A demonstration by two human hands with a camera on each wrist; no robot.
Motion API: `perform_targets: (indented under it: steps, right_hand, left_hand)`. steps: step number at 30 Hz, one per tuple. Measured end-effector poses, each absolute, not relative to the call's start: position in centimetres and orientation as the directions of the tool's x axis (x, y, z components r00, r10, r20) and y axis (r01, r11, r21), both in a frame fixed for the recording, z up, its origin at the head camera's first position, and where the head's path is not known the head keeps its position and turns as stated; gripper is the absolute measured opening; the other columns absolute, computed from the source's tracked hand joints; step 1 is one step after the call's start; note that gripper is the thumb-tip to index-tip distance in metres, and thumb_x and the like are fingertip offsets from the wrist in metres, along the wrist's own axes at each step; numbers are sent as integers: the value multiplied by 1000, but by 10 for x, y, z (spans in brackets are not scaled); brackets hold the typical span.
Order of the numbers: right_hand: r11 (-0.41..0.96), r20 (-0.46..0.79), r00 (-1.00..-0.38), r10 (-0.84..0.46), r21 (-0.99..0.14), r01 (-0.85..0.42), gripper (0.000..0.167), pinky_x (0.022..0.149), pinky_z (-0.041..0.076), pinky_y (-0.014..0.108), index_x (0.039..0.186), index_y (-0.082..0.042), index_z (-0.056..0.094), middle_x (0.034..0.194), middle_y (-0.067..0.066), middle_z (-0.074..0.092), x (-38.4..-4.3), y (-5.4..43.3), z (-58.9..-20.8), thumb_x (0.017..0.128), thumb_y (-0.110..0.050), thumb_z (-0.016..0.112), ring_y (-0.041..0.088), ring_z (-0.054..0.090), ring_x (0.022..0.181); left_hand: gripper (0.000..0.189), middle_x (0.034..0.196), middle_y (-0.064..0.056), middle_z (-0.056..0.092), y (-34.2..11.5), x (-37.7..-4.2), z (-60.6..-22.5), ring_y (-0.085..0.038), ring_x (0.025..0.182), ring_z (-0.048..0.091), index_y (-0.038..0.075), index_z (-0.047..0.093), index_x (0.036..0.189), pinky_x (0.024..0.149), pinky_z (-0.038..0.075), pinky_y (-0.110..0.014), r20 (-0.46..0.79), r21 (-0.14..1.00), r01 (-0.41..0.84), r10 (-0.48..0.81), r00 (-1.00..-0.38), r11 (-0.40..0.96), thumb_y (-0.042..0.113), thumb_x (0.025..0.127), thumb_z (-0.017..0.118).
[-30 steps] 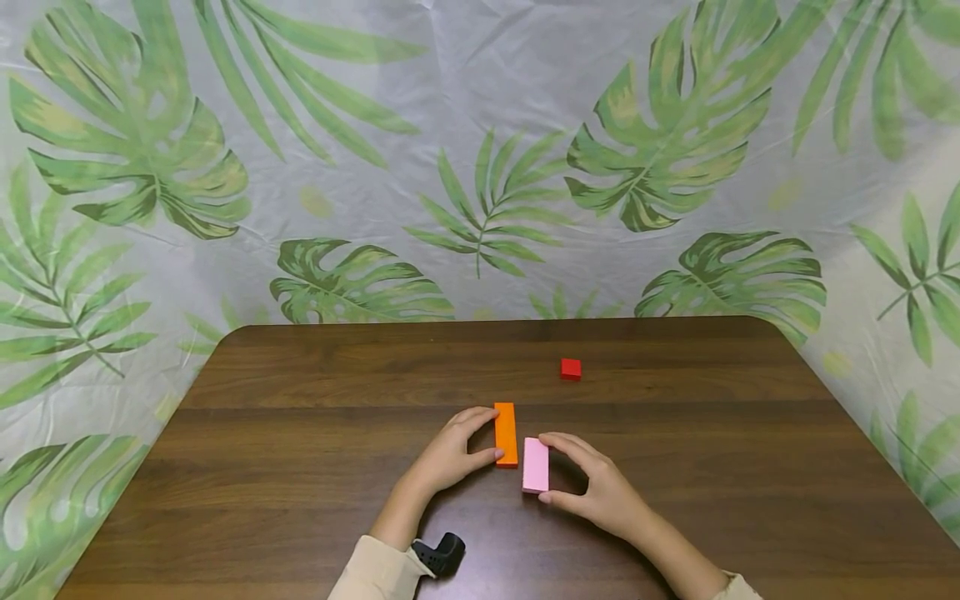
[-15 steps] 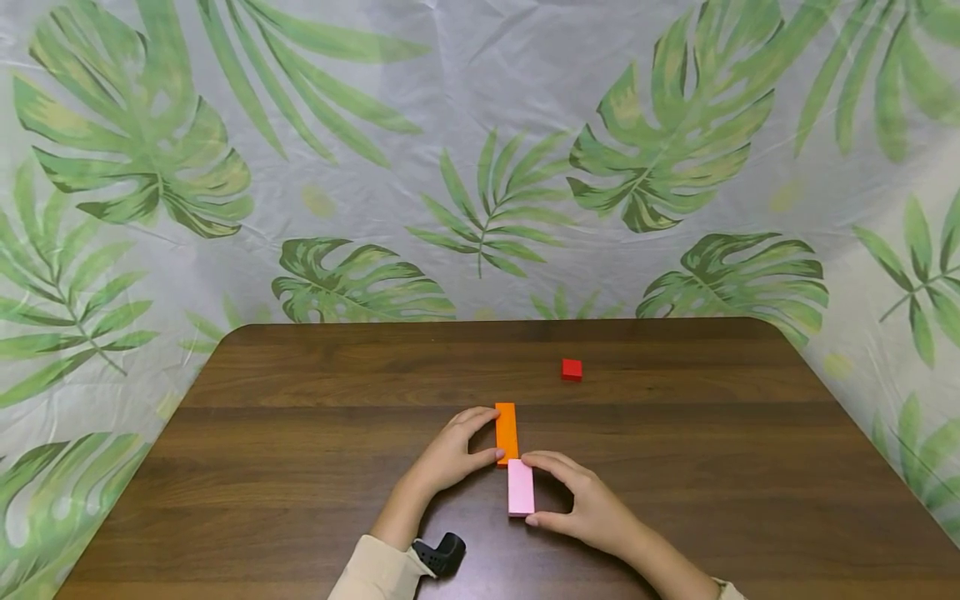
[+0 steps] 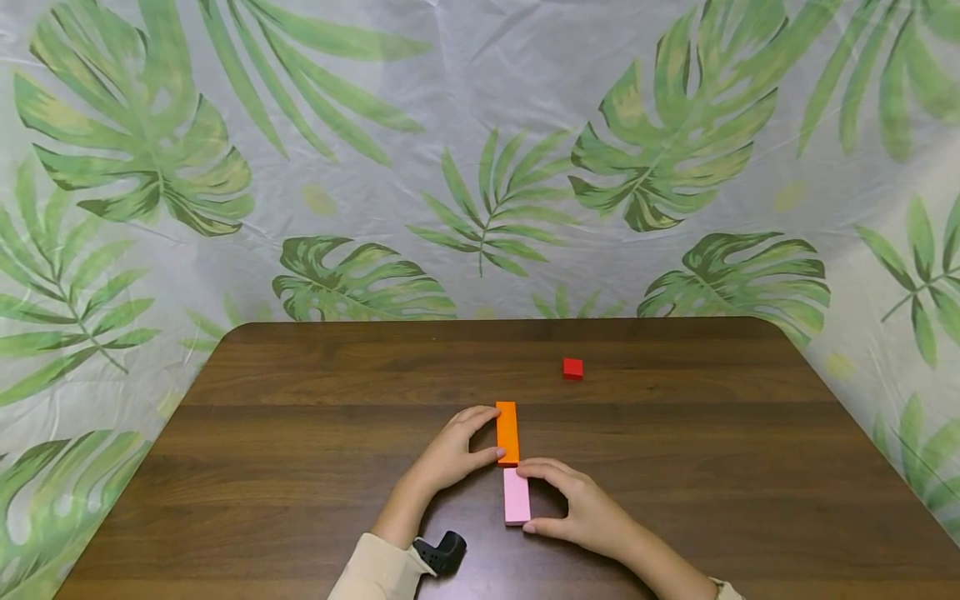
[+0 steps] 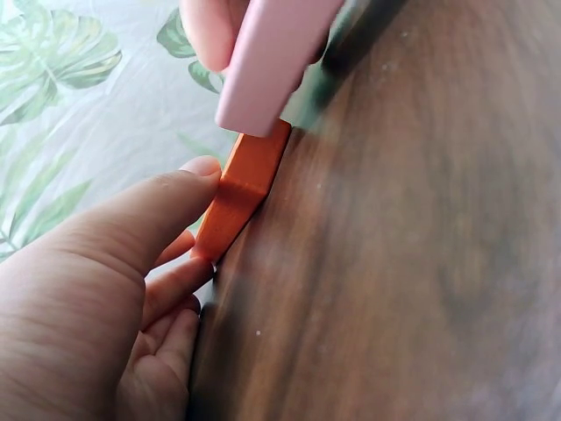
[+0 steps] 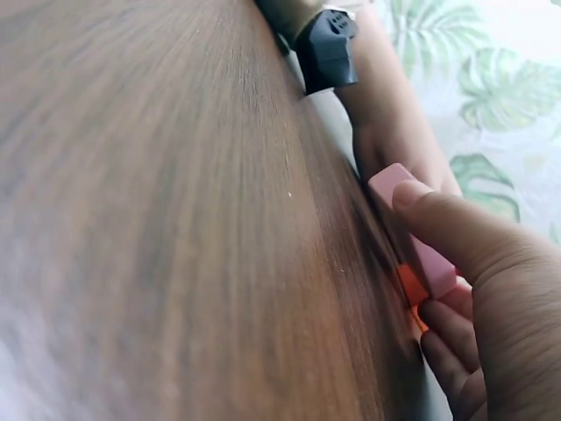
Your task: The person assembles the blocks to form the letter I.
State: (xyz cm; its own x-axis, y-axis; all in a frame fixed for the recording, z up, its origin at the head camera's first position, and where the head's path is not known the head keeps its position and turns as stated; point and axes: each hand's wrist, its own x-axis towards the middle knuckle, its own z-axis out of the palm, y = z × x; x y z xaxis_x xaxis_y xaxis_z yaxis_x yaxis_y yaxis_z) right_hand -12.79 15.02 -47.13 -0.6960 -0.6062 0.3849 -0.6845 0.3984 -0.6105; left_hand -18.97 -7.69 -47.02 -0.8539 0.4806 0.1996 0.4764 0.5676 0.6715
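My left hand (image 3: 452, 451) pinches a long orange block (image 3: 507, 433) by its left side, thumb near the close end and fingertip near the far end. The orange block (image 4: 247, 180) lies on the table. My right hand (image 3: 581, 512) holds a pink block (image 3: 517, 497) between thumb and fingers. The pink block is just in front of the orange block's near end, roughly in line with it. From the left wrist view, the pink block (image 4: 272, 66) looks raised off the tabletop. Whether the two blocks touch is unclear.
A small red block (image 3: 573, 369) lies farther back on the brown wooden table (image 3: 337, 483), right of centre. Behind the table hangs a leaf-patterned cloth (image 3: 510, 83). A black device (image 3: 442, 553) is strapped at my left wrist.
My right hand has brought the pink block left and toward me, from beside the orange block to its near end. The left hand and the orange block have stayed almost still.
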Motion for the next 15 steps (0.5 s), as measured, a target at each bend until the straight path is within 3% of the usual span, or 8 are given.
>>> perform_targets:
  steps: [15]
  right_hand:
    - [458, 329, -693, -642, -561, -690, 54, 89, 42, 35, 121, -13, 53, 125, -1, 49, -127, 147, -473, 76, -36, 71, 15, 48, 111]
  left_hand:
    - [56, 129, -6, 46, -77, -190, -471, -23, 122, 37, 8, 48, 130, 100, 29, -41, 199, 669, 477, 481, -854, 570, 32, 82, 65]
